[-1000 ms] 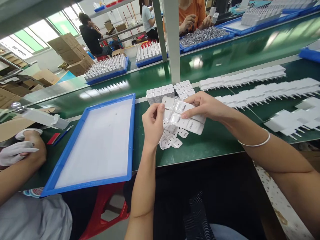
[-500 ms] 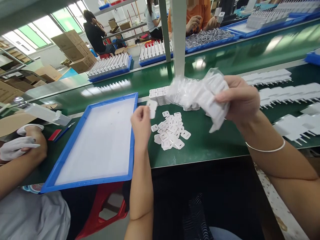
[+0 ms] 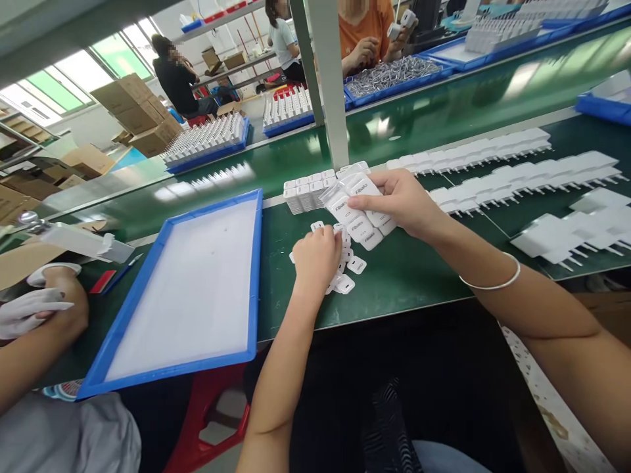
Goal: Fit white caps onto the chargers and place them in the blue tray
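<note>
My right hand (image 3: 407, 202) grips a clear plastic bag (image 3: 362, 213) of small white square plates, pressed flat so their printed lettering shows. Beside it, my left hand (image 3: 318, 259) is closed, fingers curled down over a loose pile of white plates (image 3: 344, 284) on the green table. Its fingertips are mostly hidden, so I cannot make out what they hold. Neat stacks of the same plates (image 3: 308, 192) stand just behind both hands, partly covered by the bag.
A blue-rimmed tray (image 3: 255, 276) lies left of the pile. Rows of white pronged pieces (image 3: 522, 177) run along the right. A metal post (image 3: 329, 85) rises behind the stacks. A co-worker's gloved hand (image 3: 34, 305) is at far left; another person (image 3: 367, 39) sits across.
My left hand has lowered from above the tray's edge, where it held a white plate, onto the pile. The crumpled bag in my right hand has come down and now lies flatter.
</note>
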Motion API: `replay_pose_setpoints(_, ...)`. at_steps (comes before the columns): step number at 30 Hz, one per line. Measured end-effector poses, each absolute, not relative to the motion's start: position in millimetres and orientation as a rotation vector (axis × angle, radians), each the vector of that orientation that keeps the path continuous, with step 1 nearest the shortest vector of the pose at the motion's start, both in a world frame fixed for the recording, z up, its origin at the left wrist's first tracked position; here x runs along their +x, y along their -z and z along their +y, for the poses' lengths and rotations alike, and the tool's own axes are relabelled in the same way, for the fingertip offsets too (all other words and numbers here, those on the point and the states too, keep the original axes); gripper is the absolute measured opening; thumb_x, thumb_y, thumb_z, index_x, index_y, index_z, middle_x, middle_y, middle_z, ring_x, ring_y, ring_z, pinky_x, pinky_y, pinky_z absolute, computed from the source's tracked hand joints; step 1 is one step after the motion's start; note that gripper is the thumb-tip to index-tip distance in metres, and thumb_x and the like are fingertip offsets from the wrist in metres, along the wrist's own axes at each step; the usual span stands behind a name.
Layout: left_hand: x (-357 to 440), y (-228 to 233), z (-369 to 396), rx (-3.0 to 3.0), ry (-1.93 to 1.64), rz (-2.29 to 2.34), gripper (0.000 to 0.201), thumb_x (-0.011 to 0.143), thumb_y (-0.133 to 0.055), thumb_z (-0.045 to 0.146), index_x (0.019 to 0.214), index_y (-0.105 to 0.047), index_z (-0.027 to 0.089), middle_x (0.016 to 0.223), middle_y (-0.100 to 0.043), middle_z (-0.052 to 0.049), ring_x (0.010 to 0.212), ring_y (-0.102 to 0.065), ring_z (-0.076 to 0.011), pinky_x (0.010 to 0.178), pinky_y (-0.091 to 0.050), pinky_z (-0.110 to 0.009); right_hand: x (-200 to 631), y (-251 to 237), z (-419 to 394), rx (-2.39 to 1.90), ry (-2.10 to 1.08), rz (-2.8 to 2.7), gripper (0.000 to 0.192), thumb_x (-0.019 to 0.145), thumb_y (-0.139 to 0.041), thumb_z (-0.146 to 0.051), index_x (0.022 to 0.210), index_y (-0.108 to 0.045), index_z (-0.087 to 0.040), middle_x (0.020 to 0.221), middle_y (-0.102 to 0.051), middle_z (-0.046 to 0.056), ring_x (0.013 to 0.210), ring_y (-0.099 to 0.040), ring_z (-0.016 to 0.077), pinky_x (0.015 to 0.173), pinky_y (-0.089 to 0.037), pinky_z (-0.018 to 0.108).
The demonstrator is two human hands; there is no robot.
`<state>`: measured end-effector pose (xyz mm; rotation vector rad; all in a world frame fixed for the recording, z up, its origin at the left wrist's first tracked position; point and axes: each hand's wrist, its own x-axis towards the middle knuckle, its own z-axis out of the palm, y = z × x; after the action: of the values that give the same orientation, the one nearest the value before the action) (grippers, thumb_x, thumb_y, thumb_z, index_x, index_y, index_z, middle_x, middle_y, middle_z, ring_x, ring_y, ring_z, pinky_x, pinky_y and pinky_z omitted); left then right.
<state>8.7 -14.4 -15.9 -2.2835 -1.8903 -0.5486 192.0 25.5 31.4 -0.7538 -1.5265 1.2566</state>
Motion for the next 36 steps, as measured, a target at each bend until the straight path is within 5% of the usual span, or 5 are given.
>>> replay_pose_setpoints(2, 3, 12, -13, -2.177, 0.892, -1.714, 0.032, 0.104, -0.040, 0.031, 0.104, -0.068, 0.015, 0.089, -0.071, -0.011, 0.083, -0.067, -0.0226, 0.071, -0.047, -0.033, 190, -31, 25, -0.783, -1.284, -1.556, 0.028, 0.072, -0.089, -0.041, 0.072, -0.072, -0.018, 0.072, -0.069, 0.002, 0.070, -0.063, 0.0165, 0.058, -0.047, 0.028)
replay_pose_setpoints(5, -3, 8, -11, -2.111, 1.394, -1.139, 0.035, 0.100, -0.054, 0.034, 0.129, -0.061, 0.015, 0.114, -0.068, -0.015, 0.106, -0.066, -0.0252, 0.087, -0.053, -0.037, 186, -32, 22, -0.780, -1.354, -1.606, 0.030, 0.075, -0.087, -0.043, 0.074, -0.072, -0.017, 0.071, -0.068, 0.001, 0.068, -0.061, 0.0150, 0.060, -0.046, 0.027)
replay_pose_setpoints(9, -4, 7, -9, -2.315, 1.471, -0.974, 0.044, 0.101, -0.056, 0.028, 0.144, -0.054, 0.018, 0.138, -0.062, -0.015, 0.130, -0.060, -0.0266, 0.107, -0.051, -0.040, 185, -32, 18, -0.627, -1.493, -1.668, 0.025, 0.080, -0.083, -0.040, 0.085, -0.073, -0.017, 0.082, -0.071, 0.001, 0.076, -0.064, 0.0143, 0.071, -0.051, 0.027)
replay_pose_setpoints(36, -5, 9, -15, -2.530, 1.558, -1.076, 0.038, 0.101, -0.058, 0.026, 0.138, -0.060, 0.018, 0.128, -0.072, -0.014, 0.117, -0.070, -0.0234, 0.098, -0.059, -0.038, 175, -24, 16, -0.806, -1.357, -1.569, 0.021, 0.062, -0.088, -0.027, 0.062, -0.071, -0.016, 0.060, -0.063, -0.001, 0.060, -0.055, 0.0132, 0.053, -0.042, 0.025)
